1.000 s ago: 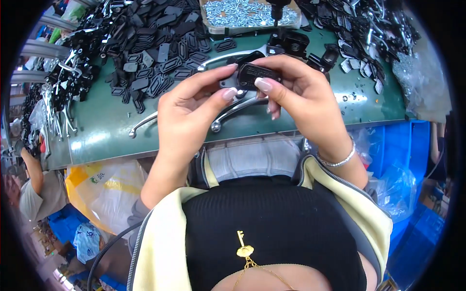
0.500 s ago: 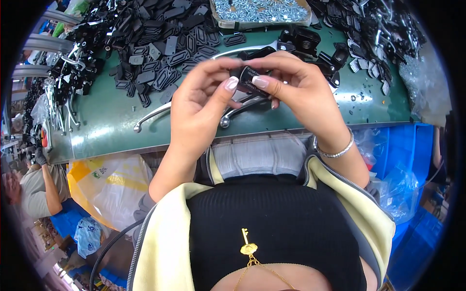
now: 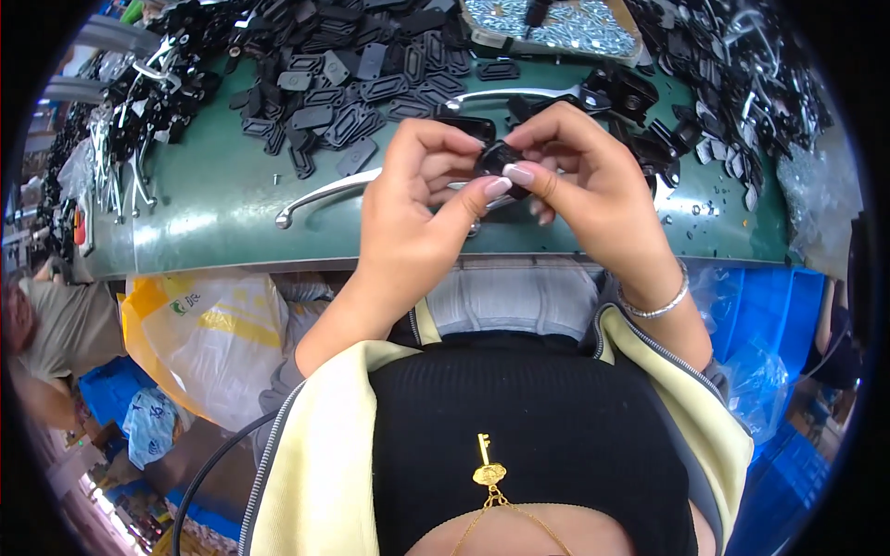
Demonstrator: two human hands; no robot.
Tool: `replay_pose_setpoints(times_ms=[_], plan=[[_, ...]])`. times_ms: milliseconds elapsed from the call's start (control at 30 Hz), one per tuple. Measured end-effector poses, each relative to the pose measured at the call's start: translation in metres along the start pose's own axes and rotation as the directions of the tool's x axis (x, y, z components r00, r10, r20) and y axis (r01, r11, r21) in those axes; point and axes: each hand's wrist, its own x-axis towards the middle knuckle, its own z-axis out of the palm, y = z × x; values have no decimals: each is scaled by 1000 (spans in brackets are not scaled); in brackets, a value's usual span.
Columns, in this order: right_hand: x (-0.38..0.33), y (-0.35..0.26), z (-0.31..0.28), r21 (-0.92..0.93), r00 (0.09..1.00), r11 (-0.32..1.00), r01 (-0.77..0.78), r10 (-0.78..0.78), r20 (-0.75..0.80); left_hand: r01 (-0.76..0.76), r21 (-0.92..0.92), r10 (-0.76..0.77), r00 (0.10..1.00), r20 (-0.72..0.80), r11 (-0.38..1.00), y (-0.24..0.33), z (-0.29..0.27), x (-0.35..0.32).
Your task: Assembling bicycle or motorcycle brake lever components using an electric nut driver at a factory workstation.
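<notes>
A small black part [image 3: 495,158], shiny and rounded, is held over the green table between my two hands. My right hand [image 3: 593,181] pinches it between thumb and index finger. My left hand [image 3: 414,208] has curled fingers, its index fingertip at the part's left edge and its thumb just below. Under the hands lies a silver lever [image 3: 326,193] with a ball end, its other end hidden by my fingers. Behind them is another silver lever [image 3: 510,94], joined to a black housing [image 3: 623,94].
Flat black plates and frame-like gaskets [image 3: 385,88] are heaped across the back. A tray [image 3: 487,39] of small screws stands behind. Piled levers [image 3: 111,176] lie left, more black parts [image 3: 732,120] right. Blue bins [image 3: 765,306] and a yellow-white bag [image 3: 218,338] flank me below the table [image 3: 213,227].
The black part has turned in my fingers, and its lettered face no longer shows. My left fingers have shifted around its edge. The whole view has moved slightly.
</notes>
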Motion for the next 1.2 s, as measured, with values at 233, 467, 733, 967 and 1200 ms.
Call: replay_pose_setpoints(times_ms=[233,467,733,967,1200], plan=[[8,-13,-7,-483,888,746,459,-408,213,-50,-94,48,998,-27,994,-9,1,-2],[3,-7,0,377,999,925,41,-43,-3,-125,-1,125,988,-89,992,-5,3,-3],[16,-5,3,-239,956,933,271,-290,-46,-212,492,250,968,-13,844,5,-24,12],[46,1,13,-22,998,1000,-15,14,-58,-279,579,322,946,29,766,-15,-38,39],[50,1,11,45,996,998,-49,53,-68,-210,482,280,957,-78,851,-26,-36,33]])
